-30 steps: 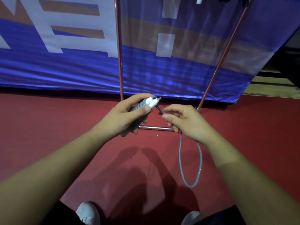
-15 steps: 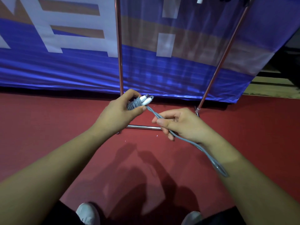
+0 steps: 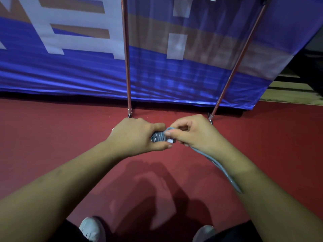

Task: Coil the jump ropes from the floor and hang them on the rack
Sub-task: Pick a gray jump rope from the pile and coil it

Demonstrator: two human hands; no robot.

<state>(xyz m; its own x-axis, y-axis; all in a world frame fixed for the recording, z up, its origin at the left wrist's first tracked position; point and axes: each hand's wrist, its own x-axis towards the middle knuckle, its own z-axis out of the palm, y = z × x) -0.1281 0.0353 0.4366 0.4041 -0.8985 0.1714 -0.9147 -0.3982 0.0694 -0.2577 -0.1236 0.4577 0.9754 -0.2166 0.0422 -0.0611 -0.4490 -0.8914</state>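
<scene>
The left hand curls its fingers round the wound grey jump rope, held above the red floor. The right hand pinches a strand there; the tail trails under its wrist. 2 rack poles stand behind.

Red floor. Rack stands on it, both pole feet at the far side, just in front of the blue banner, whose hem reaches the floor. Left shoe and right shoe at the near edge.
</scene>
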